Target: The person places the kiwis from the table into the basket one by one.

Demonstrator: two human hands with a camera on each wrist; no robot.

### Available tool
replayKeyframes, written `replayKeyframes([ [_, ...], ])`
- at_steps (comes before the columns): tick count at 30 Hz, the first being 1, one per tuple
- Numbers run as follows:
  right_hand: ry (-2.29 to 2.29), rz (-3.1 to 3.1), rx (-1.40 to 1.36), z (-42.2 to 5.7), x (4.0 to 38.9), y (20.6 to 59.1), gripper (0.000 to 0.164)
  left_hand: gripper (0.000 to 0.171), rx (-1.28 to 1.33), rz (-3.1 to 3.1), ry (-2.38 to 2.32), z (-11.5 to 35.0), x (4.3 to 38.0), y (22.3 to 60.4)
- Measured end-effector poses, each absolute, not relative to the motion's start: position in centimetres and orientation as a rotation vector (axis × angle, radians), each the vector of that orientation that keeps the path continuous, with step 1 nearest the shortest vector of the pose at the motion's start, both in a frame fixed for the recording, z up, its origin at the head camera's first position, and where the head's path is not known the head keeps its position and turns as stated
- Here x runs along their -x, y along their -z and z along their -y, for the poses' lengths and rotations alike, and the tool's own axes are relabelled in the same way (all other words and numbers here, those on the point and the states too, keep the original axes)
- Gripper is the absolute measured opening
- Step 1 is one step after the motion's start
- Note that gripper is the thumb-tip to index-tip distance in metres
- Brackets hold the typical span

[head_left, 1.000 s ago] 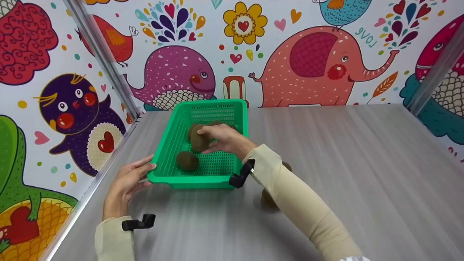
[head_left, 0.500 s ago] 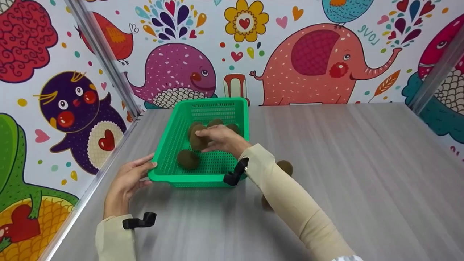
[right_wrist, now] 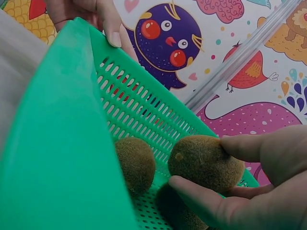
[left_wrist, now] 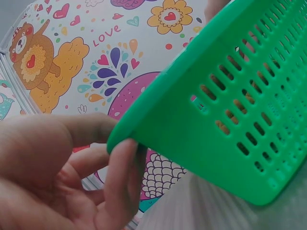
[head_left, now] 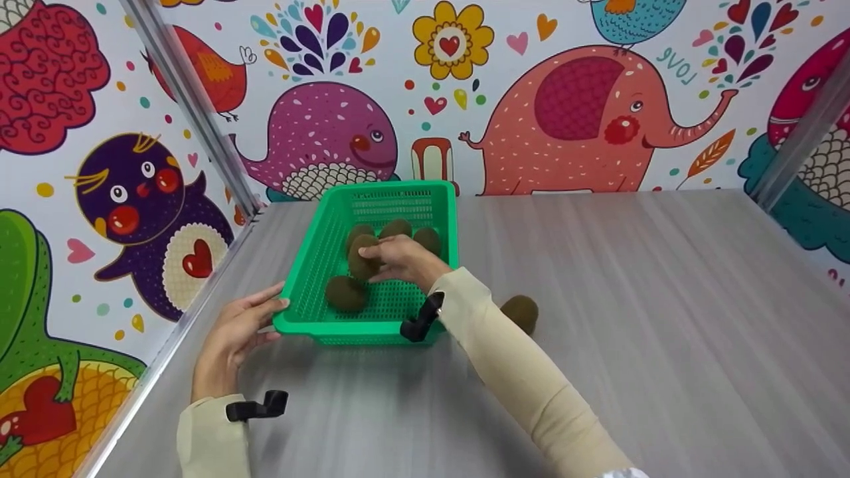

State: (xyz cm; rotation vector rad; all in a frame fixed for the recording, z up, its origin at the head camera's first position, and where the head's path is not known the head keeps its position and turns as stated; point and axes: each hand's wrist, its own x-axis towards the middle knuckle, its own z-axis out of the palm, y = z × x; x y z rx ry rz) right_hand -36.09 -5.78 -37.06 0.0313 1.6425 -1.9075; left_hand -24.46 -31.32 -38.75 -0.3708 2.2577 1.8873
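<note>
A green plastic basket (head_left: 372,328) with slotted walls stands on the table, several brown fuzzy kiwis inside it. My left hand (head_left: 234,326) pinches its rim at the near left corner, thumb and fingers on either side, as the left wrist view also shows. Inside the basket, my right hand (head_left: 406,259) holds a kiwi (right_wrist: 204,163) between thumb and fingers, above another kiwi (right_wrist: 177,206). One kiwi (head_left: 346,294) lies apart toward the basket's near left; others, such as this kiwi (head_left: 396,228), sit at the back, partly behind the right hand.
Outside the basket, a kiwi (head_left: 521,313) lies on the table (head_left: 664,318) beside my right forearm, which partly covers it. Cartoon-printed walls (head_left: 571,113) rise at the back and left, with metal posts (head_left: 189,106) at the corners.
My right forearm has swung left, uncovering more of one kiwi on the table and hiding the nearer one. The right hand keeps its kiwi almost in place; the left hand stays on the rim.
</note>
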Motion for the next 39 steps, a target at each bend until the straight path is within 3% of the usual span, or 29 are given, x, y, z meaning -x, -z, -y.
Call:
replayKeyframes([
  [32, 1.855, -1.69, 0.095, 3.4, 34.6, 35.7, 0.058, 0.063, 0.384, -2.248, -1.913, 31.3, 24.5, 38.9],
  [39, 1.847, -1.749, 0.155, 1.8, 33.5, 35.0, 0.047, 0.061, 0.389, -2.279, -1.887, 31.2, 24.4, 38.9],
])
